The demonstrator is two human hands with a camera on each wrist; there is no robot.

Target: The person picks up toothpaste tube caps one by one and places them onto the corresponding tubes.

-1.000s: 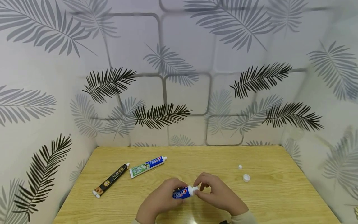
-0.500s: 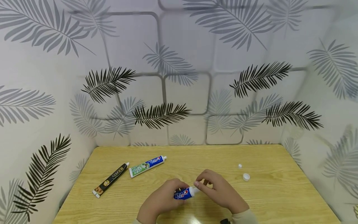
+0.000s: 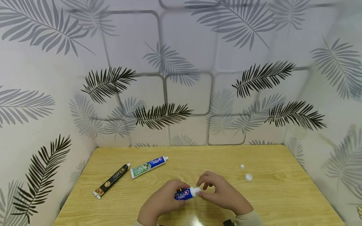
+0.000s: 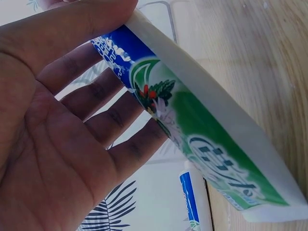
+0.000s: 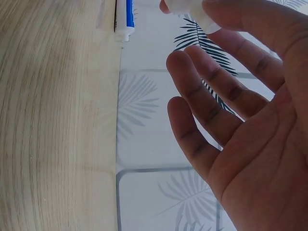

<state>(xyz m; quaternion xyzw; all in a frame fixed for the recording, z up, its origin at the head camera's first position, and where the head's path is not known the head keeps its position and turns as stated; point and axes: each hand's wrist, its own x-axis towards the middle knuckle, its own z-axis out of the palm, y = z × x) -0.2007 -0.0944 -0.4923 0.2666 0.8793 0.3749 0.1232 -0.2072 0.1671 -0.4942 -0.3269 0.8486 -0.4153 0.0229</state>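
Observation:
My left hand (image 3: 167,198) grips a blue, green and white toothpaste tube (image 4: 187,115), its thumb along one side and fingers behind. In the head view the tube's blue end (image 3: 183,194) points right, toward my right hand (image 3: 222,192). There the right thumb and index finger pinch the white cap (image 5: 204,20) at the tube's tip, while the other fingers are spread loosely. Most of the tube's body is hidden by the left hand in the head view.
A black toothpaste tube (image 3: 113,180) and a green-and-blue one (image 3: 148,167) lie at the left of the wooden table (image 3: 277,194). At the right are a small white cap (image 3: 242,166) and a larger round one (image 3: 248,177). A patterned wall (image 3: 189,131) rises behind the table.
The right thumb and index finger rose over the cap half a second ago, and the thumb is now lower against it. The left hand and tube shift only slightly.

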